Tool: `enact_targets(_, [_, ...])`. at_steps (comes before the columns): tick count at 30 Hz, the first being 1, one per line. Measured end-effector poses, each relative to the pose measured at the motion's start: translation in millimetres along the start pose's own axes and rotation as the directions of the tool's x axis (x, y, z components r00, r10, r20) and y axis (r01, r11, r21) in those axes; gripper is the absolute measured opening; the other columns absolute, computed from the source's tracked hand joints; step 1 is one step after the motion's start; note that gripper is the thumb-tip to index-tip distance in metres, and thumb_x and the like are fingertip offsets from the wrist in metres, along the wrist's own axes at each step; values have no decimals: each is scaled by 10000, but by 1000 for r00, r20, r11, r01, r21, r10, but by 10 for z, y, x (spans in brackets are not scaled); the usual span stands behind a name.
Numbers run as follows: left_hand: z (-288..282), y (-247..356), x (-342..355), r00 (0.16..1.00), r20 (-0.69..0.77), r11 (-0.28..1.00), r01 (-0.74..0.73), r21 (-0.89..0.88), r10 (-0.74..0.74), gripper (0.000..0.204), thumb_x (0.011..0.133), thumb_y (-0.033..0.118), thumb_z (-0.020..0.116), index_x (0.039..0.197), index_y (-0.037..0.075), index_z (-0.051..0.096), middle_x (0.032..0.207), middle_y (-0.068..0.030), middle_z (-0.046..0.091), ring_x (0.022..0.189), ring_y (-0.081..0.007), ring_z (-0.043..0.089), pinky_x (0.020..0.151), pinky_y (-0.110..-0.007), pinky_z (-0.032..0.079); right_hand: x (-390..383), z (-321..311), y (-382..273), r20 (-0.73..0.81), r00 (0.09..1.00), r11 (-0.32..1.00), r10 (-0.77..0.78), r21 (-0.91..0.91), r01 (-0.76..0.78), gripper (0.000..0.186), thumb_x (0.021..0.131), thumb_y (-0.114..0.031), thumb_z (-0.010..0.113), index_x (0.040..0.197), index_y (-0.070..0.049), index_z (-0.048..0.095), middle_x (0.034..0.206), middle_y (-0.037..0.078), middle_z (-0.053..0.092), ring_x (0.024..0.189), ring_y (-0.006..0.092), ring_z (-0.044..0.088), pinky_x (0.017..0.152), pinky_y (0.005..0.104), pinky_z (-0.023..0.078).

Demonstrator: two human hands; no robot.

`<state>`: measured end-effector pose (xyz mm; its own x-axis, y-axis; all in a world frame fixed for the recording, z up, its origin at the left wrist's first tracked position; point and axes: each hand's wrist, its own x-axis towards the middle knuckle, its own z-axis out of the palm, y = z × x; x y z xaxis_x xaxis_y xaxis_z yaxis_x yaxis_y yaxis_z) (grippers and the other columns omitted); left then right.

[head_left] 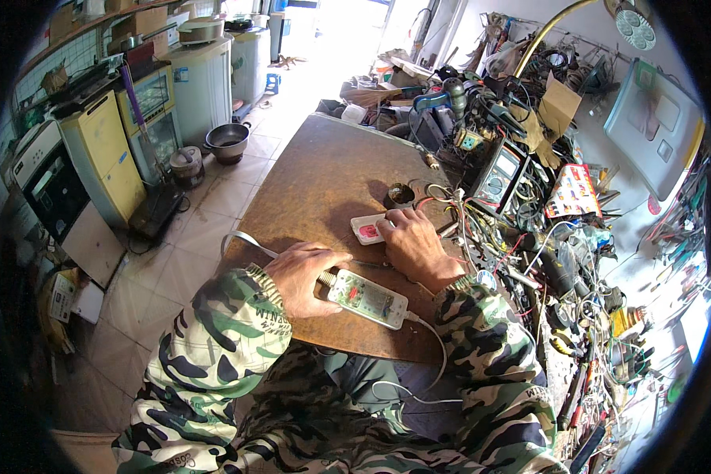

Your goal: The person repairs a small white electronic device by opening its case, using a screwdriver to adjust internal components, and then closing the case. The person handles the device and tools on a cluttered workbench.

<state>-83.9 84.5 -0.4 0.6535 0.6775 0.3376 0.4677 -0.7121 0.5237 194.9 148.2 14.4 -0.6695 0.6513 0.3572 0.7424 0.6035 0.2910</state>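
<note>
A white, box-shaped power adapter (387,309) lies at the near edge of the table with its casing off, so the green circuit board inside shows. My left hand (300,280) is closed around its left end, where a grey cable (246,237) runs in; a thin white cord (438,336) leaves its right end and hangs over the edge. My right hand (417,246) pinches the right side of a shallow white casing half (357,221) with a pink-red patch inside. Some of its fingertips are hidden. Just beyond those fingers stands a small dark round tin (399,195).
The brown wooden table (316,170) stretches away in front of me. Tangled wires, tools and a multimeter (498,175) crowd its right side. A lamp (634,28) hangs at the upper right. On the tiled floor to the left are a cooking pot (228,144) and old cabinets (103,158).
</note>
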Motion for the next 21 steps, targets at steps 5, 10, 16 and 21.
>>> enact_targets(5, [77, -19, 48, 1000, 6, 1000, -11, -15, 11, 801, 752, 317, 896, 1421, 10, 580, 1280, -178, 716, 1233, -381, 656, 1107, -483, 491, -122, -135, 11, -149, 985, 985, 91, 159, -67, 205, 855, -81, 697, 1052, -24, 705, 1034, 167, 705, 975, 369, 695, 881, 481, 571])
enact_targets(10, [-91, 4, -150, 999, -17, 998, 50, 41, -49, 808, 724, 301, 918, 1403, 10, 592, 1277, -198, 705, 1222, -387, 654, 1084, -488, 508, -39, -465, -146, -58, 897, 594, 438, 768, -240, 203, 885, -16, 699, 1085, 12, 726, 948, 123, 723, 891, 247, 733, 829, 393, 597])
enact_targets(16, [-7, 43, 27, 999, 27, 1000, 20, 20, -21, 838, 718, 318, 941, 1410, -1, 593, 1267, -217, 688, 1221, -402, 646, 1063, -491, 523, -444, -634, -191, 439, 836, -456, 329, 849, -266, 298, 986, 1, 677, 1278, 56, 670, 1187, 154, 771, 1113, 226, 737, 981, 360, 595])
enact_targets(21, [-65, 43, 15, 1000, -2, 998, 21, -55, -21, 883, 770, 440, 943, 1414, -45, 584, 1317, -254, 672, 1263, -403, 637, 1089, -499, 515, -457, -460, -280, 381, 891, -597, 246, 784, -171, 328, 1007, 4, 678, 1323, 66, 612, 1283, 187, 730, 1165, 260, 726, 1036, 408, 592])
